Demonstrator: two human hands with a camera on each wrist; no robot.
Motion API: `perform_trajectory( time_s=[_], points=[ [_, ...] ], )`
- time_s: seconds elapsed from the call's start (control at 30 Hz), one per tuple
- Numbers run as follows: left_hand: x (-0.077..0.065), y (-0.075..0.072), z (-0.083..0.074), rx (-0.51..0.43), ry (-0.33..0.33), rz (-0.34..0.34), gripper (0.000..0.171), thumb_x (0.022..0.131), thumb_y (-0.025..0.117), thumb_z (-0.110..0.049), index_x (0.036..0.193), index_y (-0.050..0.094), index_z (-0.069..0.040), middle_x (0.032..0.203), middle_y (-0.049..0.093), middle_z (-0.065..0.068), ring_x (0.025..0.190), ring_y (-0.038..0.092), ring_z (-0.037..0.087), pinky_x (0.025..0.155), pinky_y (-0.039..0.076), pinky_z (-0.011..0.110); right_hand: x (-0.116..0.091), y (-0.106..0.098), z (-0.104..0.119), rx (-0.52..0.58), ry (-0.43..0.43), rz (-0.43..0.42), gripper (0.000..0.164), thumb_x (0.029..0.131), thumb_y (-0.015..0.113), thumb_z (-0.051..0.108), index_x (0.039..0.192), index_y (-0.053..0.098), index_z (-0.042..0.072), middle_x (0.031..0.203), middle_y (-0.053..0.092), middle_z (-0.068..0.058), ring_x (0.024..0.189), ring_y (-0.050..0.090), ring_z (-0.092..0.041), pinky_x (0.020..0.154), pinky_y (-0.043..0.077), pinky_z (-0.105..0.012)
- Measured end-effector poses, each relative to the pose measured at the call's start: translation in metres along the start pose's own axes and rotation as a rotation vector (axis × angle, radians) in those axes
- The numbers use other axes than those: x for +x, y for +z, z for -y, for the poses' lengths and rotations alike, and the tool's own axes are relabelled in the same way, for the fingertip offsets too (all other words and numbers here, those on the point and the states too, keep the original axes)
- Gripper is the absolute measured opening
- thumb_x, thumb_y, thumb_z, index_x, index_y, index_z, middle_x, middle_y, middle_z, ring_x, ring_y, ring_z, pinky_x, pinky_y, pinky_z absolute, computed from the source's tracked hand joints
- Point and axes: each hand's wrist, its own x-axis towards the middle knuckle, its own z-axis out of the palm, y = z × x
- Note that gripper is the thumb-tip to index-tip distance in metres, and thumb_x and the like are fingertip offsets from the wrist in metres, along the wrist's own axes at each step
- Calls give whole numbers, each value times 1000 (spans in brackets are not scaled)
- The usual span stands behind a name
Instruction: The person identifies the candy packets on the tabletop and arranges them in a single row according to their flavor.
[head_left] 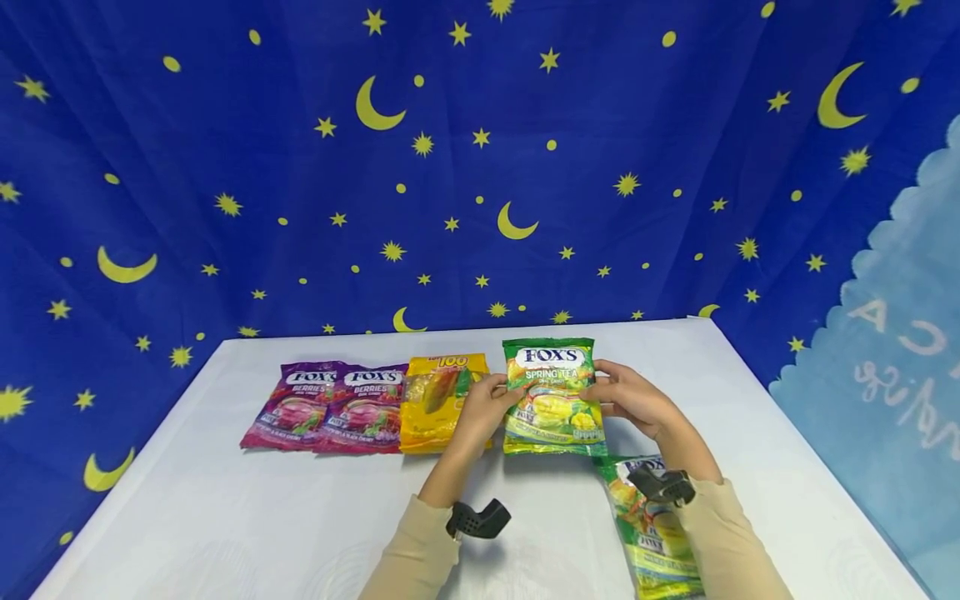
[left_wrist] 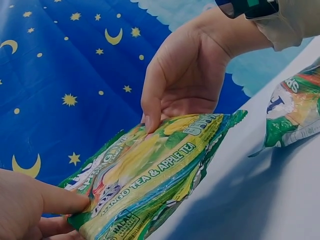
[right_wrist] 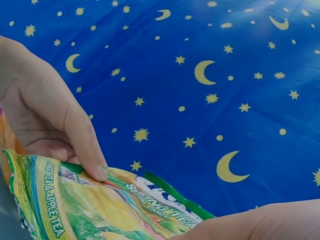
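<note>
Both hands hold a green and yellow candy bag point(head_left: 553, 400) marked "Spring Tea" by its two sides, front facing up toward the head camera. My left hand point(head_left: 487, 406) pinches its left edge, thumb on the front. On the opposite edge my right hand point(head_left: 637, 400) grips it, the thumb again across the front. In the left wrist view the bag point(left_wrist: 155, 175) is tilted, its lower edge raised over the white table. A second green candy bag point(head_left: 651, 533) lies under the right forearm, partly hidden by the sleeve and the black wrist camera.
Left of the held bag, a yellow candy bag point(head_left: 431, 412) lies beside two purple berry candy bags point(head_left: 367, 412) in an overlapping row. The white table point(head_left: 300, 517) ends at a blue curtain point(head_left: 450, 167) with moons and stars. Pale blue cloth point(head_left: 900, 333) hangs at right.
</note>
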Motion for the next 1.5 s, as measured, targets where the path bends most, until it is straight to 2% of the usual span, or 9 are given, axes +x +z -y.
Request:
perform_trajectory(
  time_s=[0.23,0.43,0.5,0.7,0.8,1.07,1.2,1.33,1.5],
  points=[
    [1,0,-3,33,-6,-5,46,95,62,-17,134,51,5,91,64,8,71,54,13,64,49,29,1,0,-2,11,-20,-50,67,90,63,10,145,29,-6,122,56,-20,95,64,-20,84,53,-35],
    [1,-2,-5,89,-6,-23,49,93,64,-17,134,52,4,118,64,18,102,63,24,81,54,33,3,1,-4,-5,-17,-107,64,90,63,11,143,31,-7,116,60,-17,92,64,-17,82,53,-34],
    [1,-2,-5,121,16,-40,49,91,66,-16,133,53,5,120,64,17,105,63,25,83,54,33,4,1,-5,-9,-6,-136,64,90,63,12,143,31,-6,115,61,-16,91,63,-17,81,53,-33],
    [0,1,-5,263,153,-99,41,87,69,-11,123,60,7,97,70,12,80,65,20,67,55,30,7,2,-7,10,33,-220,65,89,64,13,143,32,-5,119,61,-18,88,64,-15,78,53,-31],
    [-1,3,-4,310,193,-142,38,85,70,-7,120,63,8,91,70,11,76,63,17,63,54,28,9,4,-8,9,43,-240,63,89,65,13,141,35,-5,116,63,-17,87,64,-15,78,53,-31],
    [-2,5,-1,359,252,-198,34,85,68,1,117,62,11,91,68,14,76,64,18,65,55,27,12,8,-11,2,46,-243,60,88,68,14,139,39,-2,114,63,-16,89,64,-18,79,53,-34],
    [-2,7,2,385,260,-196,42,83,68,4,123,58,9,95,67,16,81,65,21,69,56,30,11,8,-12,-8,38,-233,63,88,67,10,140,36,-4,116,63,-17,88,64,-17,77,54,-32],
    [-3,10,5,457,277,-194,47,80,69,7,126,57,6,100,67,20,87,64,25,71,55,34,12,9,-15,-25,42,-222,62,87,64,4,141,35,-6,117,63,-19,87,64,-16,77,54,-32],
    [-4,14,5,547,313,-231,41,79,67,11,119,63,5,116,62,29,109,60,36,87,52,44,14,12,-19,-40,41,-215,60,88,64,3,141,37,-6,120,61,-21,89,64,-17,78,55,-33]
  ],
)
